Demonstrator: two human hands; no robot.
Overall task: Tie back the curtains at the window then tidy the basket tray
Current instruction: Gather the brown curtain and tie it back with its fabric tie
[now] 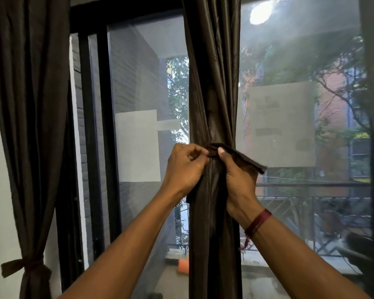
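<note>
Centre curtain (212, 83): dark brown, gathered into a narrow bunch at mid-window, hanging between two panes.
Tie-back (238, 157): matching dark strip, wrapped round the bunch at hand height, one loose end jutting right.
Left hand (185, 169): fingers (198, 155) curled, pinching the strip's left end beside the bunch.
Right hand (240, 180): thumb pressed on the strip, remaining fingers curled behind it, gripping strip against fabric.
Red thread band (257, 223): on the right wrist.
Left curtain (28, 104): far left, already bound low with a knotted tie (24, 266).
Paper sheets (137, 145): pale, stuck on the glass, one either side of the bunch.
</note>
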